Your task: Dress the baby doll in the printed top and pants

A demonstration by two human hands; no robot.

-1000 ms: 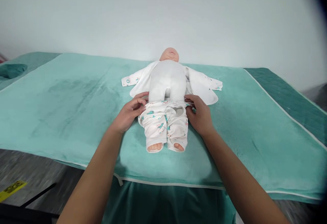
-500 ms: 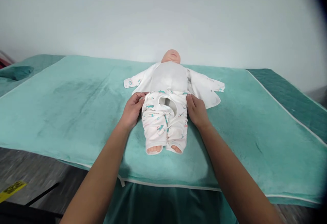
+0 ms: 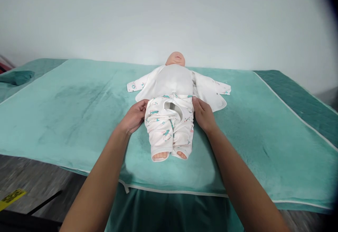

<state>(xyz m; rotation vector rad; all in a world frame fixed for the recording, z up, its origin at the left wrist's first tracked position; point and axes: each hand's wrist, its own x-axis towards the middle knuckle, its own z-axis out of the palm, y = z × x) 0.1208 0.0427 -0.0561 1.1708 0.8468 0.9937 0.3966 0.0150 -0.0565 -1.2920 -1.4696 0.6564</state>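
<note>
A baby doll [image 3: 175,59] lies on its back, feet towards me, its toes showing at the trouser cuffs. It wears white printed baby trousers [image 3: 161,126] with an opening at the crotch, pulled up to the waist. Its white baby jacket [image 3: 207,87] is spread open to both sides with the arms in the sleeves. My left hand [image 3: 134,116] is closed at the trousers' left edge near the hip, its fingertips partly hidden behind the cloth. On the other side, my right hand [image 3: 204,115] pinches the trousers at the waistband.
The doll rests on a bed with a light green cover [image 3: 79,119] and darker green ends. A pale wall [image 3: 169,17] stands right behind it. On the floor at the lower left is a yellow label [image 3: 12,199] near a black bar.
My left hand has slid slightly down and outwards from the waistband to the side of the trousers. My right hand keeps its place at the waistband.
</note>
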